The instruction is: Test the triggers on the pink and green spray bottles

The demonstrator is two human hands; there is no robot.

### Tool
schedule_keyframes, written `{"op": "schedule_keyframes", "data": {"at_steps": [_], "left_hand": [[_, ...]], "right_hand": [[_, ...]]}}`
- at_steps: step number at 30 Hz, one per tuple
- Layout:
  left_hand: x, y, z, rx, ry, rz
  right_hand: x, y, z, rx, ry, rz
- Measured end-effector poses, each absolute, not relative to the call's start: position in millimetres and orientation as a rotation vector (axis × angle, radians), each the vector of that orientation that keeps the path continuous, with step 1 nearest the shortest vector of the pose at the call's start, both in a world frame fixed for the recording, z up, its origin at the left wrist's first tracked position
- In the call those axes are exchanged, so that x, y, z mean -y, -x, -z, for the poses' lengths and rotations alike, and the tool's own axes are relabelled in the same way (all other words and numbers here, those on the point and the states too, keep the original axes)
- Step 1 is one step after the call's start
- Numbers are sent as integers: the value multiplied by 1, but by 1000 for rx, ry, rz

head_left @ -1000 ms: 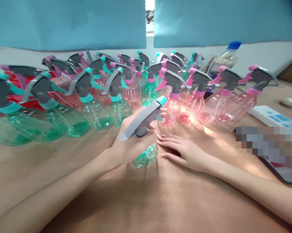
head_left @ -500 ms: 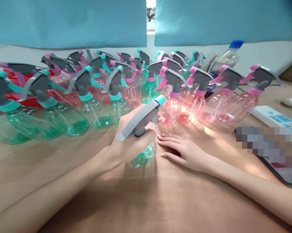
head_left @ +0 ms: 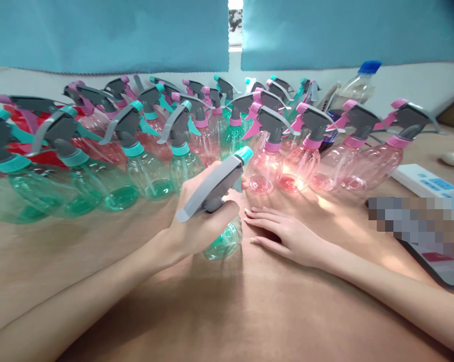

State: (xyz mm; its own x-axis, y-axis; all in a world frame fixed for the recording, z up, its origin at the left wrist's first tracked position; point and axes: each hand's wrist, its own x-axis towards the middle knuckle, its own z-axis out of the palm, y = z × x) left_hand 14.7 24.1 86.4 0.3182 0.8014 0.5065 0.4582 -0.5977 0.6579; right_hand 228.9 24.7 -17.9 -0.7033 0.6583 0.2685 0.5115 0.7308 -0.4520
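Note:
My left hand (head_left: 196, 221) is wrapped round the neck of a green spray bottle (head_left: 222, 244), which has a grey sprayer head and a turquoise nozzle pointing up and right. Part of the bottle and its trigger are hidden behind my fingers. My right hand (head_left: 287, 234) lies palm down on the table (head_left: 227, 317), fingers stretched toward the held bottle but apart from it. Beyond my hands stand green spray bottles (head_left: 151, 176) on the left and pink spray bottles (head_left: 266, 171) on the right.
More spray bottles crowd the back, near a red object (head_left: 53, 160) at left. A clear bottle with a blue cap (head_left: 357, 90) stands behind the pink ones. At right lie a phone (head_left: 438, 266), a white box (head_left: 426, 181) and a white rounded object (head_left: 453, 159). Blue cloth (head_left: 106, 35) hangs behind.
The sprayer head in my left hand has tilted slightly left and its nozzle has shifted a little left. My right hand rests in the same spot.

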Motion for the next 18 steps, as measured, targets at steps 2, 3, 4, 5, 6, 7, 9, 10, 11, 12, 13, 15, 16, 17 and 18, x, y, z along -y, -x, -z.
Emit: {"op": "schedule_keyframes", "data": {"at_steps": [2,3,4,5,6,7,9,10,11,12,13,15,16,17,18], "left_hand": [[-26,-13,-85,-1094,-2103,-1158],[-27,-13,-85,-1076,-2051,-1148],[-28,-13,-85,-1061,-2022,-1140],[-28,-13,-85,-1042,-1999,-1126],[-29,-12,-85,-1017,-1977,-1113],[-29,-12,-85,-989,-1958,-1102],[-30,-13,-85,-955,-1931,-1091],[-30,-13,-85,-955,-1930,-1086],[-29,-13,-85,-958,-1935,-1091],[-29,-13,-85,-965,-1939,-1094],[-29,-13,-85,-973,-1943,-1091],[-29,-14,-85,-989,-1952,-1082],[-29,-13,-85,-994,-1959,-1080],[-29,-13,-86,-998,-1967,-1078],[-29,-13,-86,-995,-1977,-1076]], "right_hand": [[-25,-229,18,2518,897,-489],[-24,-229,18,2518,898,-492],[-24,-229,18,2517,900,-495],[-24,-229,18,2516,903,-498],[-24,-229,18,2515,904,-501],[-24,-229,18,2514,902,-502],[-24,-229,18,2509,893,-502],[-24,-229,18,2507,889,-503],[-24,-229,18,2505,885,-505],[-24,-229,18,2504,883,-509],[-24,-229,18,2502,883,-513],[-24,-229,17,2497,881,-518],[-24,-229,17,2493,880,-520],[-24,-229,17,2489,879,-520],[-24,-229,17,2487,879,-519]]}}
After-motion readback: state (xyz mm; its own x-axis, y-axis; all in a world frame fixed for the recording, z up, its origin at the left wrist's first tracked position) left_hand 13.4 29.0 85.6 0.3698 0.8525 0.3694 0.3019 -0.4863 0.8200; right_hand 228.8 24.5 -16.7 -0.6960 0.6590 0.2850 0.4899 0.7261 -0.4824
